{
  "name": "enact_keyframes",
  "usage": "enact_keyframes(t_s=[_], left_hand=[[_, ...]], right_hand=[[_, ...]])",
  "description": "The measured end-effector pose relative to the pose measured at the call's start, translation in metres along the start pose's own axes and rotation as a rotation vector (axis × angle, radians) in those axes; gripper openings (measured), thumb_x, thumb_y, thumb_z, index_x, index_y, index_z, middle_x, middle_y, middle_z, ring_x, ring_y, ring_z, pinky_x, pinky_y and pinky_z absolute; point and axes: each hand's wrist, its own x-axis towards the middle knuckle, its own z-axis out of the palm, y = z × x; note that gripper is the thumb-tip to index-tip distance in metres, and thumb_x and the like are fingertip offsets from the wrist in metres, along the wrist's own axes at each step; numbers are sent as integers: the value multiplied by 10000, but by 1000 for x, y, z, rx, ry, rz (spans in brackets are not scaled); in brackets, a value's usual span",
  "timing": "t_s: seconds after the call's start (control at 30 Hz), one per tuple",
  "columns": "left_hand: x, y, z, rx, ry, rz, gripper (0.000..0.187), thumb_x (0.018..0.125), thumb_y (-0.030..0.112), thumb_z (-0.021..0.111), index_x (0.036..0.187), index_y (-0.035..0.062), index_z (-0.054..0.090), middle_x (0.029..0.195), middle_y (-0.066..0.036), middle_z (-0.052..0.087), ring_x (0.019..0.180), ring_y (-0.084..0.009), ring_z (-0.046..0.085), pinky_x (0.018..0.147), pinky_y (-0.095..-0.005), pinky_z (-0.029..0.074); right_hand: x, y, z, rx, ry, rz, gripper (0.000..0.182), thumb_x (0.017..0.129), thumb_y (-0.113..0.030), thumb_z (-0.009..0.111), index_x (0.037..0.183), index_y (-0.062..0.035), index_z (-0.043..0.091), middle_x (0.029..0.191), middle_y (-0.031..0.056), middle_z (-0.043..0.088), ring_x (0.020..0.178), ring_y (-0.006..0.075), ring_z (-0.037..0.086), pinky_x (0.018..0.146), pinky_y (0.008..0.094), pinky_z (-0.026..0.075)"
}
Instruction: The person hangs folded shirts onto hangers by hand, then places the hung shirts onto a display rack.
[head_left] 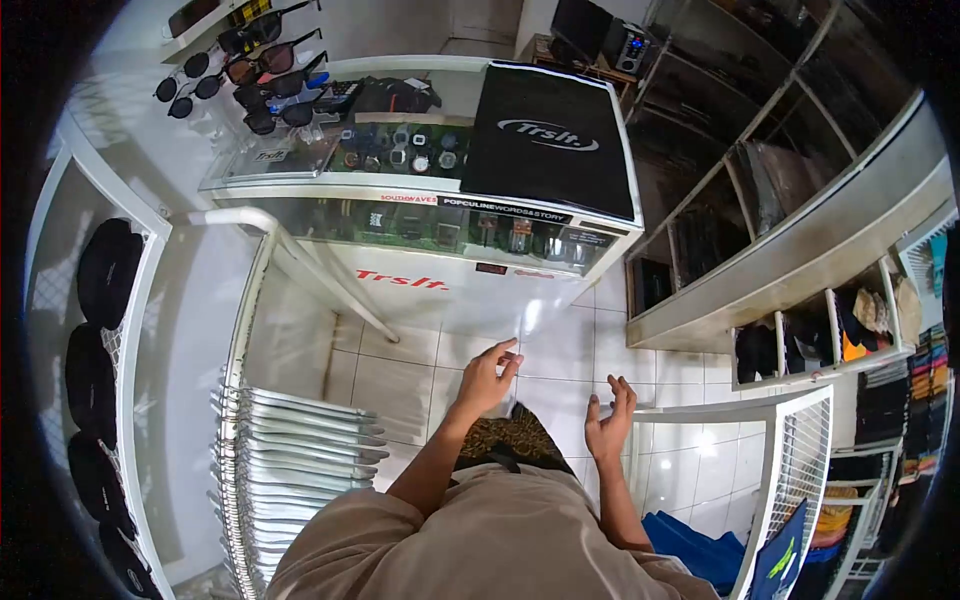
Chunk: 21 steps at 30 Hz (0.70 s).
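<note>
My left hand (487, 376) is raised in front of my body, over the tiled floor, with its fingers apart and nothing in them. To the right, my right hand (609, 418) is held up near the end of a white rail, its fingers also spread and holding nothing. The two hands are apart from each other. Beyond them stands a glass display counter (460, 300) with watches (420, 162) inside and a black mat (545, 140) on top. Patterned dark shorts (510, 438) show below my hands.
At the left, a rack holds many white hangers (300, 450), and black caps (92, 385) hang on a panel. Sunglasses (270, 65) stand at the counter's left end. Shelves (690, 300) line the right side, above a white mesh rack (800, 450) and blue cloth (690, 545).
</note>
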Motion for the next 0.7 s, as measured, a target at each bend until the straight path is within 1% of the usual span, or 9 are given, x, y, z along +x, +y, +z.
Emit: enact_keyframes(t_s=[0.2, 0.4, 0.43, 0.47, 0.53, 0.57, 0.6, 0.67, 0.7], left_hand=[[-9, 11, 46, 9, -98, 64, 341, 960, 254, 687, 1231, 49, 665, 1015, -142, 750, 895, -286, 734, 783, -396, 574], [-28, 62, 124, 1, -332, 233, 332, 952, 228, 691, 1228, 43, 664, 1008, -147, 751, 911, -288, 735, 807, -388, 574], [-34, 76, 142, -10, -363, 267, 326, 951, 215, 689, 1226, 41, 664, 1010, -148, 751, 918, -288, 735, 813, -385, 572], [-43, 89, 161, -23, -398, 302, 321, 949, 203, 687, 1223, 39, 663, 1012, -149, 751, 924, -289, 736, 819, -382, 571], [-64, 117, 203, -31, -497, 372, 308, 951, 181, 678, 1224, 39, 664, 1004, -145, 752, 926, -287, 737, 829, -378, 566], [-78, 137, 224, -46, -549, 386, 310, 952, 177, 675, 1228, 36, 663, 1015, -147, 750, 929, -285, 736, 837, -378, 564], [-96, 155, 244, -55, -605, 395, 312, 954, 173, 672, 1233, 34, 663, 1027, -148, 748, 933, -283, 735, 844, -377, 561], [-135, 190, 284, -69, -733, 473, 315, 949, 156, 674, 1237, 28, 665, 1045, -148, 742, 938, -277, 730, 856, -376, 554], [-157, 210, 301, -71, -796, 529, 307, 951, 157, 679, 1228, 23, 674, 1053, -149, 744, 949, -264, 731, 858, -363, 551]], right_hand=[[-18, 20, -48, -12, 106, 91, 404, 895, -57, 673, 1296, -47, 625, 1378, 235, 514, 1253, 418, 527, 1026, 470, 457], [-59, 39, -133, 8, 412, 175, 387, 900, -56, 673, 1285, -54, 636, 1368, 219, 533, 1225, 377, 565, 1019, 450, 464], [-71, 46, -152, -41, 453, 216, 388, 901, -60, 678, 1287, -67, 642, 1372, 203, 537, 1189, 345, 598, 971, 422, 492], [-85, 50, -172, -61, 513, 256, 388, 901, -60, 678, 1287, -67, 642, 1372, 203, 537, 1189, 345, 598, 971, 422, 492], [-113, 58, -213, 44, 598, 308, 388, 905, -61, 681, 1290, -82, 642, 1377, 181, 540, 1171, 311, 620, 937, 406, 513], [-131, 67, -233, -12, 658, 307, 383, 909, -57, 684, 1288, -91, 641, 1350, 163, 565, 1087, 274, 668, 886, 377, 540], [-152, 74, -256, -34, 718, 351, 383, 909, -57, 684, 1288, -91, 641, 1350, 163, 565, 1087, 274, 668, 886, 377, 540], [-192, 86, -297, 28, 818, 411, 359, 936, -71, 681, 1291, -51, 633, 1254, 120, 601, 1001, 208, 686, 820, 307, 525], [-212, 89, -316, -9, 895, 407, 340, 943, -78, 682, 1279, -43, 641, 1156, 96, 625, 914, 165, 678, 769, 282, 518]])
